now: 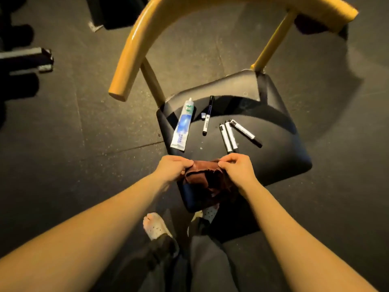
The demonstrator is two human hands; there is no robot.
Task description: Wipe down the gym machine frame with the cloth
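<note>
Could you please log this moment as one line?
left hand: grips cloth | right hand: pinches cloth | where: front of chair seat | wiping: not started

1. The tube, lying on the black chair seat, carries large green characters on its white upper part, just below the cap. They look like Chinese script but are too blurred to read with certainty.
2. On the same tube, a line of small blue characters runs lengthwise down the white lower part, near the crimped end. It is too small to make out.
3. The dark pen beside the tube has a small pale label patch with dark print at mid-barrel, and faint marks on the white part below it. Neither is legible.
4. Nothing can be read on the three white-barrelled markers to the right of the pen.
</note>
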